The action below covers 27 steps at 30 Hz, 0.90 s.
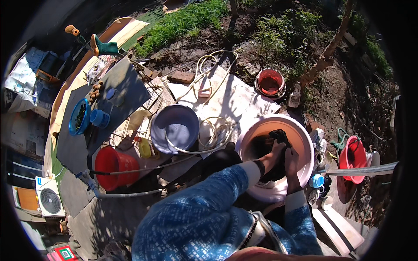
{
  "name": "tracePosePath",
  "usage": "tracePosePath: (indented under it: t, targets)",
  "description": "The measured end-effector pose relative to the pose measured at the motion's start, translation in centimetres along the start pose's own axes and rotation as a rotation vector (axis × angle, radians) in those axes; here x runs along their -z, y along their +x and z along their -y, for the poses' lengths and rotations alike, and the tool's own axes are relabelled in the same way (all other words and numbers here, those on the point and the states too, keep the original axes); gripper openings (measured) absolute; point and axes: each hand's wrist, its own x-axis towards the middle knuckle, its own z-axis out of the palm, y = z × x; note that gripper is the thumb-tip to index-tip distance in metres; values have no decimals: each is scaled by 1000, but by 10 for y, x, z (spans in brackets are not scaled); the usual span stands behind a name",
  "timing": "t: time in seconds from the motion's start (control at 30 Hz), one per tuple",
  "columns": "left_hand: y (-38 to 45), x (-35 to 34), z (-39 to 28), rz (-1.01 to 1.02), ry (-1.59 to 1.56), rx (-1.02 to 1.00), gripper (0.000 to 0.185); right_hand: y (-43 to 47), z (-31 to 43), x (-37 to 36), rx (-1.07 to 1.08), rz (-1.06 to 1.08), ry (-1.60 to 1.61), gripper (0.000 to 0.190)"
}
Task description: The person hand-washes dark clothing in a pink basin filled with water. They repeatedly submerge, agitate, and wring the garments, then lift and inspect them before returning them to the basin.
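Observation:
A large pink plastic basin stands before me, holding dark water. Over it, my left hand grips a wet black cloth, which bunches above the fingers and hangs below them. Just to the right, my right hand is closed on the same cloth's edge, close beside the left. The cloth's lower part lies against the basin's near inner side, where something whitish shows under it. My fingertips are partly hidden by the cloth.
Left of the basin are a grey-purple tub, a coiled hose, a yellow bottle and a red bucket. A metal pipe, a blue-lidded container and a red basin are at the right. A red pail stands beyond.

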Motion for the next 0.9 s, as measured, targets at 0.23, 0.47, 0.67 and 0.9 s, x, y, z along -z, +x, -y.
tracePosePath:
  t: [0.23,0.47,0.67,0.9]
  targets:
    - [15,-2,27,-196,378,-78,32,2,-25,10,-67,-94,-106,35]
    - [27,-32,-5,-239,399,-51,54,-21,-35,19,-138,-42,139,27]
    - [22,-40,0,40,75,181,40,-16,-25,11,401,-225,-125,81]
    - [11,3,-9,-159,486,475,45,-11,1,1,-91,-277,-39,38]
